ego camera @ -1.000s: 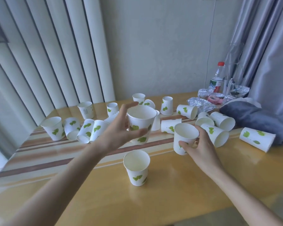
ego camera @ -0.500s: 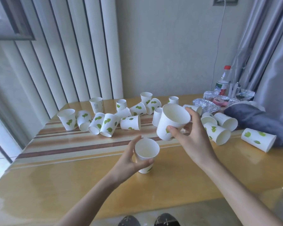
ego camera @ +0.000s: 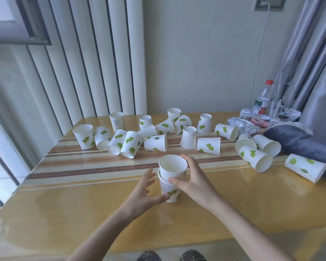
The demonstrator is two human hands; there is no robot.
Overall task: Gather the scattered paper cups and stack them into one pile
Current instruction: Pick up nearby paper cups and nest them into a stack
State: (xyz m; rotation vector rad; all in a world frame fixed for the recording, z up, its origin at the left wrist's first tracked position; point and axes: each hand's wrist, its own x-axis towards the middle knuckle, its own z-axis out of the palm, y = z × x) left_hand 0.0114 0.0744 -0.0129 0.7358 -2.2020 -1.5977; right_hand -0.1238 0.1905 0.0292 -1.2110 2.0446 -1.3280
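A small stack of white paper cups with green leaves [ego camera: 170,189] stands upright on the yellow table [ego camera: 233,208], near the front middle. The top cup [ego camera: 173,167] sits partly inside the one below. My right hand [ego camera: 192,180] grips that top cup from the right, thumb on its front wall. My left hand [ego camera: 143,193] holds the stack's base with thumb and fingers spread. Several loose cups [ego camera: 155,143] lie or stand scattered across the far half of the table.
A dark blue cloth [ego camera: 297,142] lies at the right, with crumpled foil [ego camera: 239,123], a pink fan [ego camera: 258,121] and a red-capped bottle [ego camera: 263,98] behind it. Vertical blinds and a wall close off the far side. More tipped cups [ego camera: 305,167] lie at the right.
My right hand carried a cup from the air down into the cup on the table. My left hand stayed at the standing cup's base. The view tilted down.
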